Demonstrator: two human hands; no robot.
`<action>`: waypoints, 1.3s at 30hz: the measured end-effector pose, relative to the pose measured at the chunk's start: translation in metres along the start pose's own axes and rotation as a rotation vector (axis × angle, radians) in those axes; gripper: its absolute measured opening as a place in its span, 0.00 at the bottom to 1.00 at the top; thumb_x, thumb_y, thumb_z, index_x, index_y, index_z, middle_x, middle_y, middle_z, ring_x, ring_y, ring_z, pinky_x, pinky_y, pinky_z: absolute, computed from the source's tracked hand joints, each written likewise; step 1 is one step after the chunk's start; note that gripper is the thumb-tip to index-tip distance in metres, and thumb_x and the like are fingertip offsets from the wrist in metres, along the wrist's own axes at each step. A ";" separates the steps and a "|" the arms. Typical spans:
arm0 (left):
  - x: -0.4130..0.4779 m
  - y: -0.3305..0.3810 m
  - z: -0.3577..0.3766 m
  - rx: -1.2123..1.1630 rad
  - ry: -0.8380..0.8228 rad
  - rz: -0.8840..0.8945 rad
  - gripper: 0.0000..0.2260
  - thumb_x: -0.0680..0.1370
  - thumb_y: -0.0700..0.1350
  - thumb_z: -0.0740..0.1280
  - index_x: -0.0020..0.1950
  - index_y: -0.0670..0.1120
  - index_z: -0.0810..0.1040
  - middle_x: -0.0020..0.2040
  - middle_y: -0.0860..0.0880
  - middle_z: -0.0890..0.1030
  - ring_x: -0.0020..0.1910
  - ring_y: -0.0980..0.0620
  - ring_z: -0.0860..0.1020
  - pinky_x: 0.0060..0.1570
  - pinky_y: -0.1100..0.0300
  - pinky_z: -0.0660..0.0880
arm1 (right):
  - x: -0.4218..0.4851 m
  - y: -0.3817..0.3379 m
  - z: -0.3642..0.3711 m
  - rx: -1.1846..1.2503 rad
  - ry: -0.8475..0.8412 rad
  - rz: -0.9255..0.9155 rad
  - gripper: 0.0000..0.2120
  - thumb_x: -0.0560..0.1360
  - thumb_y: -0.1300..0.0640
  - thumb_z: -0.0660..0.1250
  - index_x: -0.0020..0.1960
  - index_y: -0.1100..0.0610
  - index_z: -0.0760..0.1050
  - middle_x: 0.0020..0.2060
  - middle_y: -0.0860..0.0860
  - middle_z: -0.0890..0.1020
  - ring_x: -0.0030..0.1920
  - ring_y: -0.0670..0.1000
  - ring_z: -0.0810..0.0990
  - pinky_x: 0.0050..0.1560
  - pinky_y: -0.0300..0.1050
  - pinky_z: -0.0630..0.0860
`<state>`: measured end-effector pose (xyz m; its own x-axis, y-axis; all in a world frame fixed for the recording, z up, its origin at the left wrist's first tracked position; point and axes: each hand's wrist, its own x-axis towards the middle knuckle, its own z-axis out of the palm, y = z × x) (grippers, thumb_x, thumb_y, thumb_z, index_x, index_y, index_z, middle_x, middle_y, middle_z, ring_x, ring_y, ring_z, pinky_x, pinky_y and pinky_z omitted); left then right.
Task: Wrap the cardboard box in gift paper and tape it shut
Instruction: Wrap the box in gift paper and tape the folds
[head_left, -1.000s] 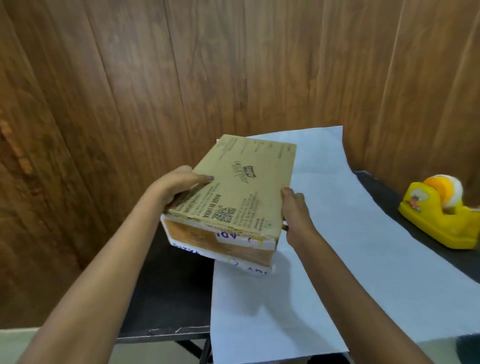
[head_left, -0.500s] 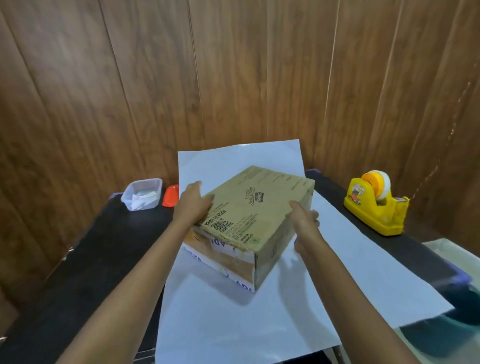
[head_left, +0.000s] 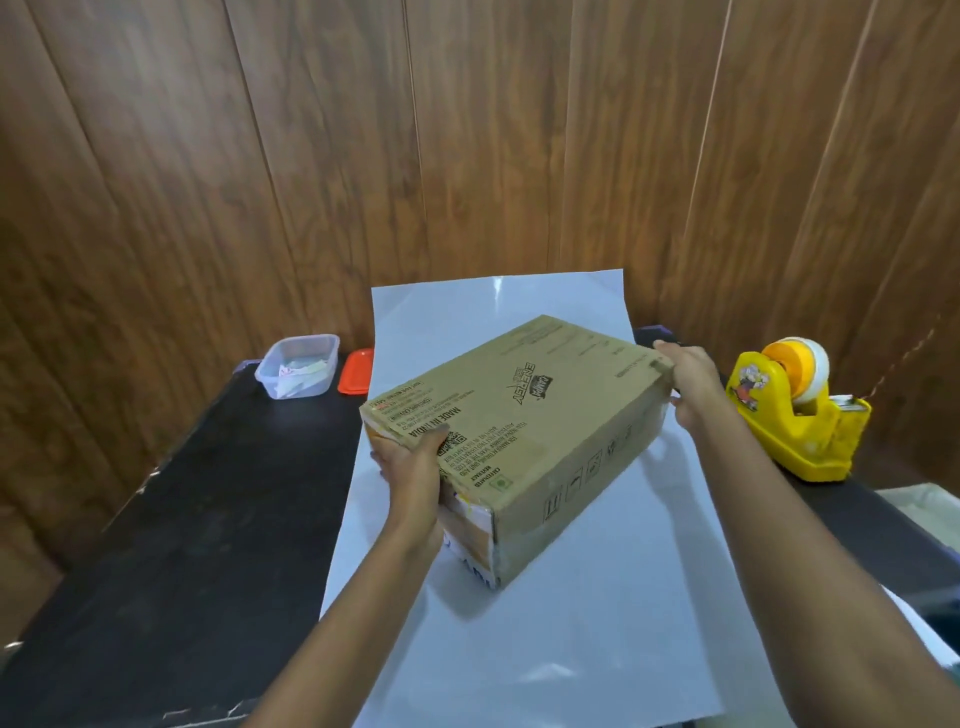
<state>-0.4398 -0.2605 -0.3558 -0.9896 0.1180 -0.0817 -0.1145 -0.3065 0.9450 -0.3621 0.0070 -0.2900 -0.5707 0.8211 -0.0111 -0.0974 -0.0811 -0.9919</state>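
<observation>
At opposite corners of cardboard box (head_left: 519, 415): left hand (head_left: 410, 467) grips near end, thumb on top face; right hand (head_left: 691, 384) clasps far right corner, fingers curled round edge. Forearms extended, right reaching farther. Box askew on or just above gift paper (head_left: 519, 649); contact unclear. Best practice: square box to sheet, centre it, equal margins. Tape dispenser (head_left: 795, 415) at right on worktop (head_left: 182, 519).
</observation>
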 end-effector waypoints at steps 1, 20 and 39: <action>0.000 0.005 0.002 -0.048 -0.040 0.003 0.27 0.67 0.46 0.71 0.64 0.49 0.66 0.61 0.45 0.75 0.56 0.48 0.78 0.44 0.56 0.79 | 0.000 0.000 -0.007 0.032 0.029 -0.029 0.11 0.78 0.60 0.62 0.37 0.57 0.71 0.24 0.47 0.75 0.26 0.46 0.73 0.22 0.33 0.64; -0.012 0.033 -0.032 0.010 -0.425 -0.272 0.09 0.78 0.41 0.60 0.54 0.42 0.78 0.42 0.45 0.85 0.38 0.49 0.84 0.37 0.58 0.81 | -0.063 0.012 -0.095 0.104 -0.381 0.295 0.12 0.77 0.58 0.62 0.58 0.61 0.76 0.43 0.55 0.86 0.40 0.51 0.85 0.40 0.42 0.82; 0.014 0.048 -0.026 0.030 -0.359 -0.330 0.08 0.78 0.39 0.61 0.53 0.41 0.78 0.40 0.43 0.85 0.36 0.47 0.84 0.34 0.54 0.81 | -0.041 0.014 -0.073 0.097 -0.425 0.415 0.10 0.79 0.59 0.57 0.54 0.60 0.75 0.37 0.56 0.86 0.34 0.53 0.85 0.31 0.45 0.82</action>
<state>-0.4613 -0.2981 -0.3201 -0.8080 0.5244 -0.2686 -0.4092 -0.1715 0.8962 -0.2804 0.0134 -0.3125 -0.8509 0.4140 -0.3233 0.1402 -0.4142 -0.8993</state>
